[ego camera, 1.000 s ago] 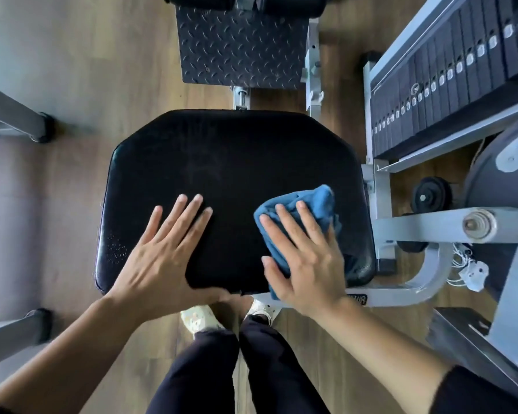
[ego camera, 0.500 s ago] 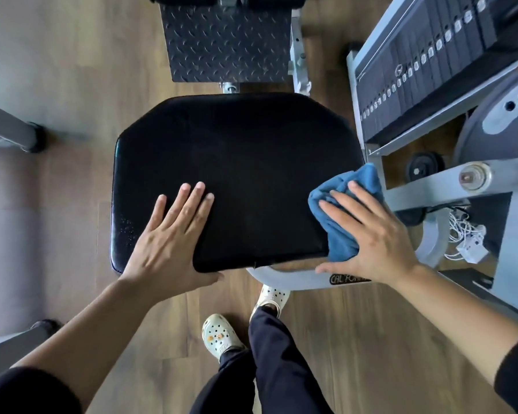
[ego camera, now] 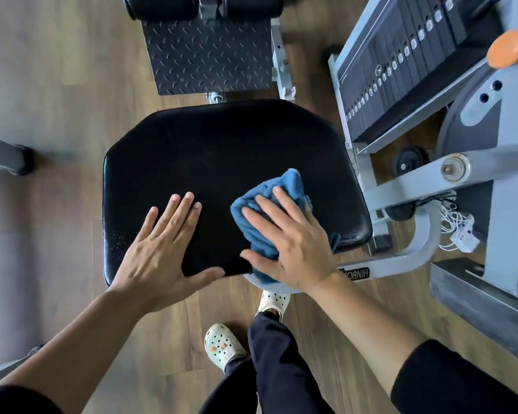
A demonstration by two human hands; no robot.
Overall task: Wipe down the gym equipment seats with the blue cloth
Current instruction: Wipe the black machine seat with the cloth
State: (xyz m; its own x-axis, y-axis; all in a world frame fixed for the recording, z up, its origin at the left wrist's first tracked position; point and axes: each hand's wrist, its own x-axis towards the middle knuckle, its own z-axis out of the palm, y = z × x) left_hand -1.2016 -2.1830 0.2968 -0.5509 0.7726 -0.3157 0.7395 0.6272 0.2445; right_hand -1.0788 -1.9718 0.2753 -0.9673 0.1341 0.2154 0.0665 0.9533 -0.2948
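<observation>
Right hand (ego camera: 293, 246), fingers spread flat, presses the crumpled blue terry cloth (ego camera: 284, 186) at five o'clock on the padded black vinyl seat (ego camera: 222, 150), swept back in from the three o'clock edge. Left hand (ego camera: 162, 249) stays splayed at seven o'clock, bracing; another pass looks underway.

Black padded seat (ego camera: 216, 150), glossy, level, corners clipped; blue cloth (ego camera: 285, 186), bunched and rumpled, lying on its near right part, one fold hanging over the near edge

Seat (ego camera: 222, 150) top open ahead; weight stack (ego camera: 401, 70) crowds right.
</observation>
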